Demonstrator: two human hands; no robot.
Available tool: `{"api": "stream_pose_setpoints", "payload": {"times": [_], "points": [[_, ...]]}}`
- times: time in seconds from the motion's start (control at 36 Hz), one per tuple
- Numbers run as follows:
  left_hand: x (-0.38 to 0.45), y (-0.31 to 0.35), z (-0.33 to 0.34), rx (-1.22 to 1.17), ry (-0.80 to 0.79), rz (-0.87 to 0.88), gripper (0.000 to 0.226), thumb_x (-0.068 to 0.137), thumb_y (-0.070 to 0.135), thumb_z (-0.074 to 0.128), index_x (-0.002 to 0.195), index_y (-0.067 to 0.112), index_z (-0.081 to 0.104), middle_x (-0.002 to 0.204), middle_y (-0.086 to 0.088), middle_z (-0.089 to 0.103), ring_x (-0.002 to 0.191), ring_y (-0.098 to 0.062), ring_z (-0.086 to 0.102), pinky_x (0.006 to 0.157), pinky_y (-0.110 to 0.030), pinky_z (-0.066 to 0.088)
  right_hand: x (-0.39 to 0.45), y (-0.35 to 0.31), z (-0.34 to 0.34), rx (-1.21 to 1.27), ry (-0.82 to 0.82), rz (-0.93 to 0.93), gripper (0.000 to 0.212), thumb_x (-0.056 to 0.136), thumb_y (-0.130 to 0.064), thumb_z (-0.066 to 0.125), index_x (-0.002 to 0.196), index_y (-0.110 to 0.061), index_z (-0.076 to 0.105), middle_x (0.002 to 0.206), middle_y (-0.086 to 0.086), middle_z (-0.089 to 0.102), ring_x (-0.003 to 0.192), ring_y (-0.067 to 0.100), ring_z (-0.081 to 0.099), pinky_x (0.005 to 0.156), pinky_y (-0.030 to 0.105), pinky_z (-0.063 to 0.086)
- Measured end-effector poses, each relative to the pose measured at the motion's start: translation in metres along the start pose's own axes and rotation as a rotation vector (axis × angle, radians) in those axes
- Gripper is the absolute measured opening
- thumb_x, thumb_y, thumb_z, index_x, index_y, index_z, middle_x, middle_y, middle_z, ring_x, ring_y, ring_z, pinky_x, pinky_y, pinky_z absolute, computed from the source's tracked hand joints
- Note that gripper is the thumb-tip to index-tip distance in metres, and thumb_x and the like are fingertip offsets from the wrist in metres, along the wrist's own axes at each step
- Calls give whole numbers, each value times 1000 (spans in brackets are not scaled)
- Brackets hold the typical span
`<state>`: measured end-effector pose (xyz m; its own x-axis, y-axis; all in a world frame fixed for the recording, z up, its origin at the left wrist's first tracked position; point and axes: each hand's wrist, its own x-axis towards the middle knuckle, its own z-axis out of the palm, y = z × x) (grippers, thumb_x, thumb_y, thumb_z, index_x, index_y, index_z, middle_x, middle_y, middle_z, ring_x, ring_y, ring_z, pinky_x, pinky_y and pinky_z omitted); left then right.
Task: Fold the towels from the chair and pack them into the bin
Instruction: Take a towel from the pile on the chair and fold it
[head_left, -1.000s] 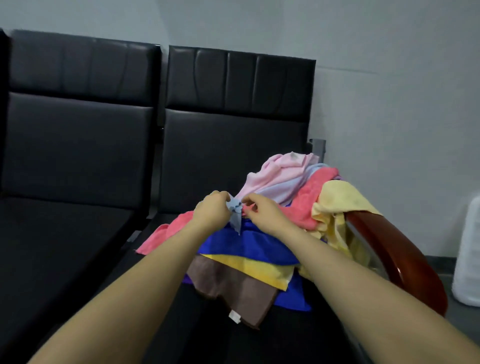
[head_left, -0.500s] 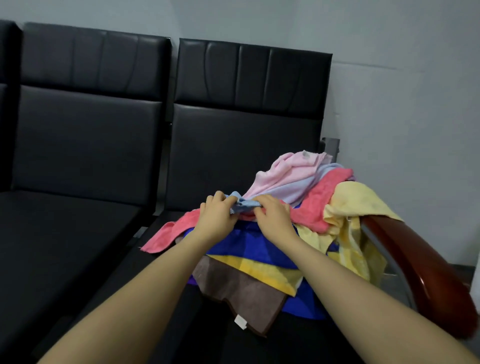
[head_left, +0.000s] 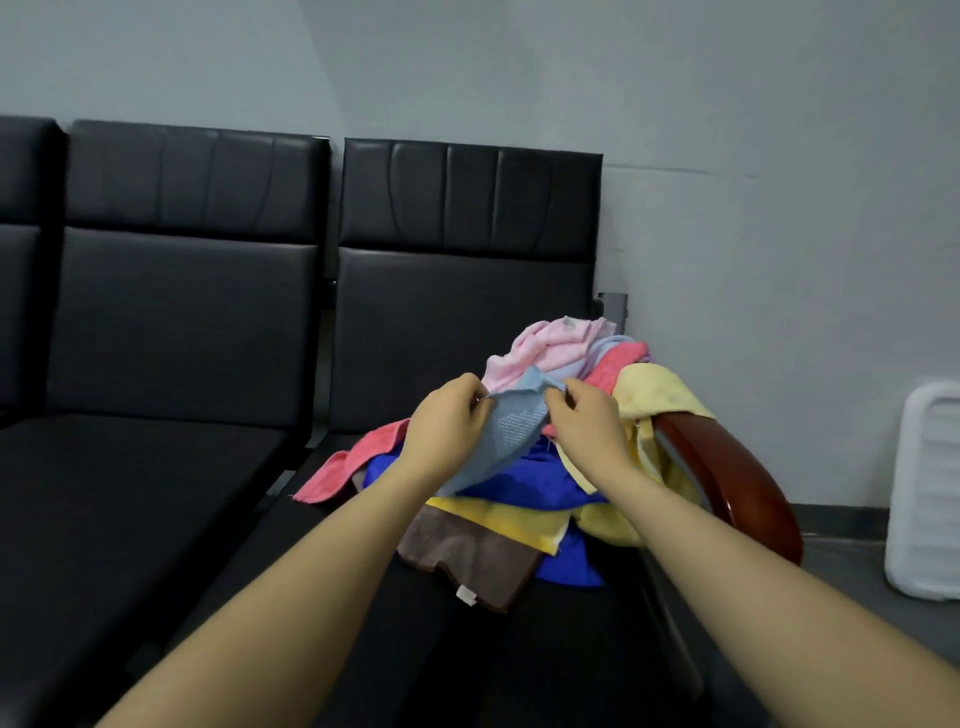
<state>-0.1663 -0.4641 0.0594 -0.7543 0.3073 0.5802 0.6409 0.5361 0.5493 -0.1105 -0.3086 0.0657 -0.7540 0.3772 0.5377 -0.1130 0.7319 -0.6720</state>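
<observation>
I see the light-blue towel (head_left: 506, 434) lifted above the towel pile (head_left: 519, 499) on the chair (head_left: 457, 312). My left hand (head_left: 444, 431) pinches its top edge with curled fingers; my right hand (head_left: 584, 423) pinches the same edge just beside it. The white bin (head_left: 924, 493) stands well apart at right.

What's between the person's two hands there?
In the head view, the light blue towel spans between the left hand and right hand; each pinches its top edge.
</observation>
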Motion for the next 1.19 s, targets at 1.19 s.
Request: {"api": "stream_pose_setpoints", "payload": {"times": [1.19], "points": [[-32,31,-56,359,-380,86,23,96,23,47,95,4,59,100,-9,47,90,-28,53,71,-37,42,-47,-10,-66,-151,-388,45,40,81,-12,53,53,-20,26,53,-5,25,52,12,23,52,30,18]]}}
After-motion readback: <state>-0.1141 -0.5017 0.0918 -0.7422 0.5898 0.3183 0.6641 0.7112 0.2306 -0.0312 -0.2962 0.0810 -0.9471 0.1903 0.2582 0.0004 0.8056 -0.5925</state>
